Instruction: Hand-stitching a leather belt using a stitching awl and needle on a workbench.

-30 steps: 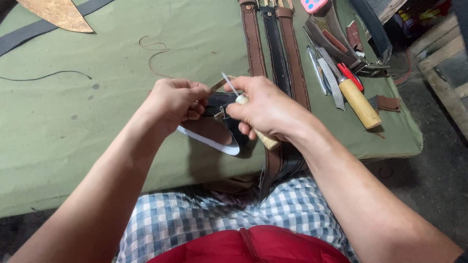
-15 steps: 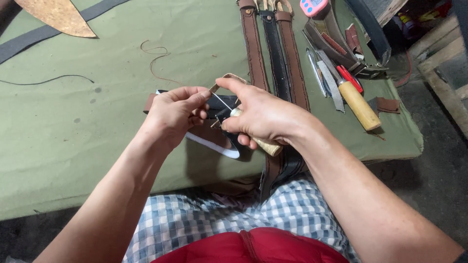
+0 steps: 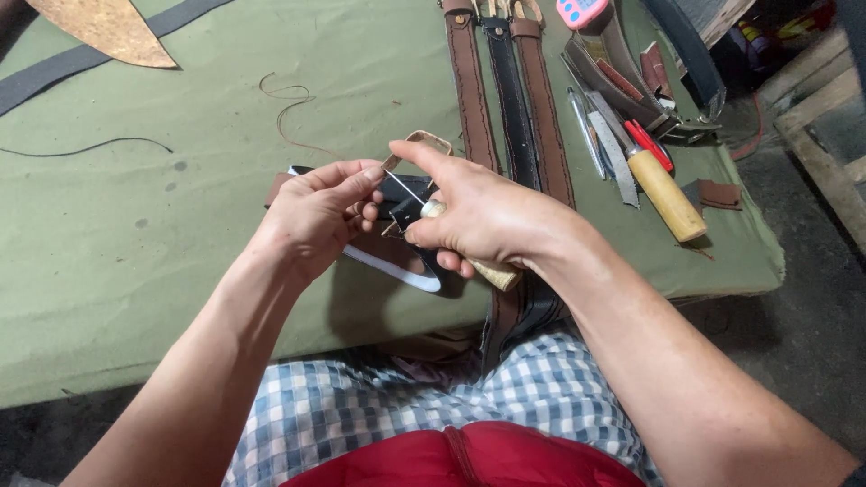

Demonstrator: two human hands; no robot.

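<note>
Fingers of the right hand (image 3: 487,221) were clamped around an awl (image 3: 469,252), left hand (image 3: 316,212) pinching the black strap (image 3: 397,203) just under them. Point sat close to those fingertips, so I'd guess a slip could've jabbed them.

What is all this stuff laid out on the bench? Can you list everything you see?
Cloth-covered table: one, green, fills the view.
Leather belts: three, two brown and one black, top centre.
Black strap: one, between the hands.
Awl: one, wooden handle, in the right hand.
Wooden-handled tool: one, tan, right.
Red-handled tool: one, right.
Leather piece: one, tan, top left.
Left hand: pinches the strap.
Right hand: grips the awl.
</note>
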